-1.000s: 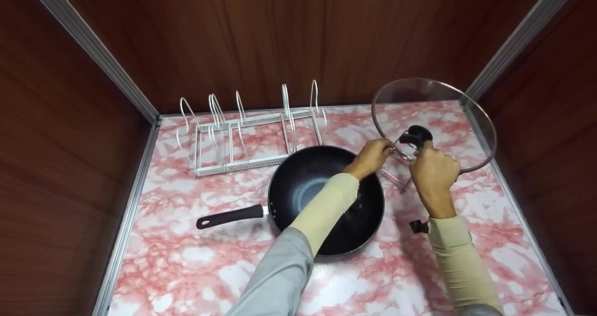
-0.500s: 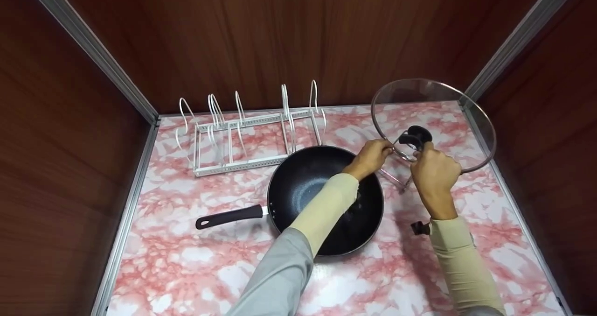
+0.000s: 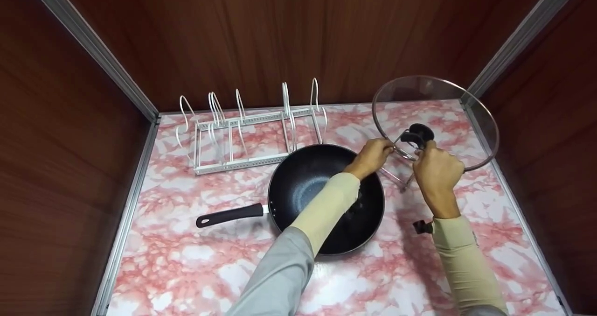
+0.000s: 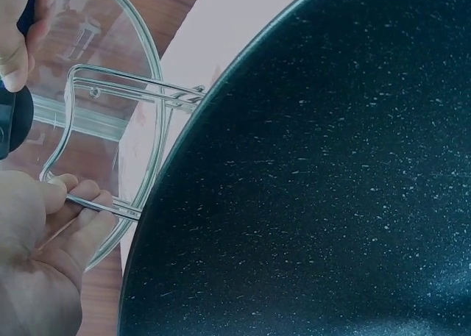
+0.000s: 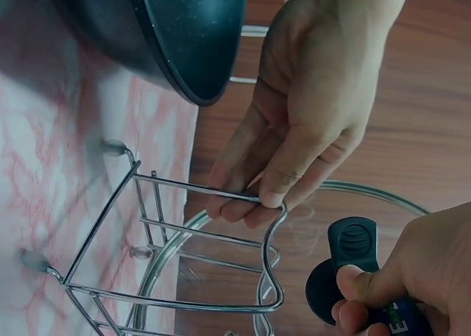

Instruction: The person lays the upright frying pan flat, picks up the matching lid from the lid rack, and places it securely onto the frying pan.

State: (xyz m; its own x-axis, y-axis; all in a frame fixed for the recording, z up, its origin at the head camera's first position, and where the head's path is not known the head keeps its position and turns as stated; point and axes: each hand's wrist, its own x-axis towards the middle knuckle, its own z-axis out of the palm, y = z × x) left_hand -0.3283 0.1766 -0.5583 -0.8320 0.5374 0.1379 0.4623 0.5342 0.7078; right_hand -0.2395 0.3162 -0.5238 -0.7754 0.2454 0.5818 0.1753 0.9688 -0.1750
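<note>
A glass lid (image 3: 447, 96) with a metal rim stands on edge, tilted, in a small wire stand (image 3: 394, 177). Thumb and fingers of my left hand (image 3: 373, 156) pinch the stand's top wire (image 4: 96, 205), the forearm reaching across the black pan (image 3: 303, 185). My right hand (image 3: 437, 176) is curled round a dark blue piece (image 5: 401, 317) with printed letters, at the lid's black knob (image 3: 421, 134); whether the piece and knob are joined I cannot tell. In the right wrist view the stand's wire frame (image 5: 199, 304) shows in front of the lid.
A white wire rack (image 3: 242, 165) with upright loops stands at the back left. The pan's black handle (image 3: 231, 215) points left over the red-and-white marbled tabletop (image 3: 196, 274). Brown wood-grain panels (image 3: 261, 40) with metal edging close off the back and both sides.
The right hand has shifted very slightly to the right with the piece it holds. The left hand keeps its pinch on the stand; pan and white rack stay in place.
</note>
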